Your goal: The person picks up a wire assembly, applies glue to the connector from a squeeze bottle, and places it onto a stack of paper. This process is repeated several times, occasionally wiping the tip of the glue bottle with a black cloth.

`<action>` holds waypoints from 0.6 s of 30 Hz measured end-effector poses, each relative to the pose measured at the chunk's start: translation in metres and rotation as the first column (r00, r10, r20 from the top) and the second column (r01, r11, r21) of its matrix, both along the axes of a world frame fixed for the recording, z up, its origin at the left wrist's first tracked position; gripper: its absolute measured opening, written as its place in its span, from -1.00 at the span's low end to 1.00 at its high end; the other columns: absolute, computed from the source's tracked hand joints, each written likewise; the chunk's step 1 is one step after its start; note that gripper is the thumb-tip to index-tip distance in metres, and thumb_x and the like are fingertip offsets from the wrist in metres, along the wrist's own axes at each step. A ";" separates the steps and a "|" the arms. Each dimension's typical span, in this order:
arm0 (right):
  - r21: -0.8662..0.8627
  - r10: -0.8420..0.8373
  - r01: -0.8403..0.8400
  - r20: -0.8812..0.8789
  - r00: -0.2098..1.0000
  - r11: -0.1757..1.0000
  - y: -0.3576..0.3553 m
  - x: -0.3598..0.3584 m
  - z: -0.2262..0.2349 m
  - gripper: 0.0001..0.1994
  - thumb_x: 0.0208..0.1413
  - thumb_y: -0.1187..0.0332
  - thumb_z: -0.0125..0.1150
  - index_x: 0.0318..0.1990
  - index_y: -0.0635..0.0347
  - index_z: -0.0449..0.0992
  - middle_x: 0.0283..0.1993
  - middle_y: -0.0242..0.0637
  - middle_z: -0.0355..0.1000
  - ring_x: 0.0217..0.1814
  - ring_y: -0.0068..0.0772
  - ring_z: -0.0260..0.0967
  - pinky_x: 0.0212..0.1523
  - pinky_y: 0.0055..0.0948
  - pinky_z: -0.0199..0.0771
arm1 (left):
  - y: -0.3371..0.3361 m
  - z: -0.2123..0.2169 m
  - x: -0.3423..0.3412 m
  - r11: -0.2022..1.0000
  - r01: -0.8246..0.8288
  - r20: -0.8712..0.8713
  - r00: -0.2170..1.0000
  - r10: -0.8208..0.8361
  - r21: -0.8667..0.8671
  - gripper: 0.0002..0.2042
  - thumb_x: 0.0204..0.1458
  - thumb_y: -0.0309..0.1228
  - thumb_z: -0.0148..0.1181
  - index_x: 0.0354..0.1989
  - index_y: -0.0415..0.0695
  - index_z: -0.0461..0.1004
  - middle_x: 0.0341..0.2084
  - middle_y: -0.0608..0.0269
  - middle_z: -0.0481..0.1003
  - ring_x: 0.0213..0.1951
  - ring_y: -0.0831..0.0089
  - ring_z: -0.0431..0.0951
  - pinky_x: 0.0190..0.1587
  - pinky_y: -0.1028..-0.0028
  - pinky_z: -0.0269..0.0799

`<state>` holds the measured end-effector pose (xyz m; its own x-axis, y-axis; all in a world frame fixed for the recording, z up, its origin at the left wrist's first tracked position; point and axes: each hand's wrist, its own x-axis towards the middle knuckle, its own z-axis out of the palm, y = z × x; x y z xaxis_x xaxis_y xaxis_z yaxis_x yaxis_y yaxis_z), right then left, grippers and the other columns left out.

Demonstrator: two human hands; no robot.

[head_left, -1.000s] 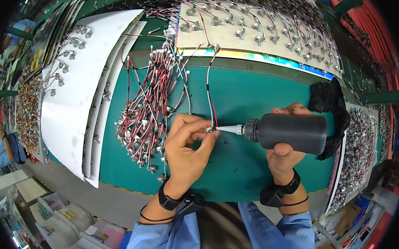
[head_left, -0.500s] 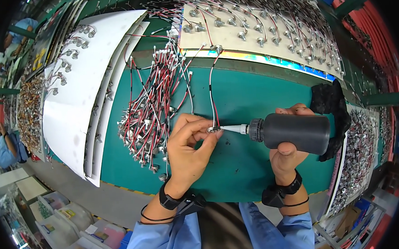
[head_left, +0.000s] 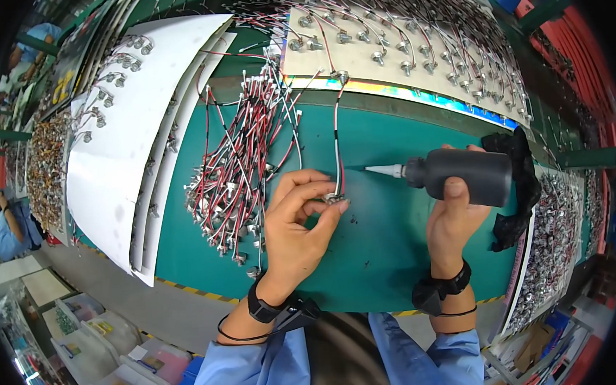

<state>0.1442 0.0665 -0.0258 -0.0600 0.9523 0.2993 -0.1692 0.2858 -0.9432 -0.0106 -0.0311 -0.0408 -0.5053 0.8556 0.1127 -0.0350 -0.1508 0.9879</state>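
Observation:
My left hand [head_left: 296, 228] pinches a small wired potentiometer [head_left: 334, 198] between thumb and fingers. Its red, white and black leads run up from the part toward the far board. My right hand [head_left: 455, 229] is wrapped round a black squeeze bottle [head_left: 471, 177], tilted nearly level. The bottle's pale tapered nozzle [head_left: 384, 170] points left, a short way from the potentiometer and not touching it. Left of my left hand lies a heaped bundle of wired potentiometers [head_left: 234, 190] on the green mat [head_left: 389, 258].
Beyond the mat, a cream board [head_left: 356, 59] carries rows of wired potentiometers. White sheets [head_left: 132, 140] stand stacked at the left. A crumpled black cloth or glove [head_left: 524, 179] lies right of the bottle, beside another board full of parts [head_left: 555, 248]. Lidded plastic bins [head_left: 95, 347] sit lower left.
The squeeze bottle has moved right, and its nozzle has come away from the potentiometer. My left hand keeps its pinch and has shifted only slightly.

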 end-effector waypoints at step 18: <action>-0.004 0.095 -0.097 -0.151 0.984 0.995 -0.010 -0.003 0.010 -0.29 -0.09 -0.04 0.20 0.06 0.31 0.14 -0.07 -0.24 0.21 -0.01 -0.31 0.22 0.13 -0.33 0.14 | -0.005 0.001 -0.004 0.999 0.016 0.006 1.000 -0.016 -0.037 -0.79 -0.13 -0.76 0.08 -0.27 -0.34 0.43 -0.29 0.16 0.35 -0.40 0.55 0.46 -0.36 0.65 0.46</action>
<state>0.1417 0.0568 -0.0162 -0.1064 0.9475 0.3015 -0.3352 0.2513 -0.9080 -0.0143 -0.0358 -0.0401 -0.4923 0.8669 0.0784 -0.0424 -0.1139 0.9926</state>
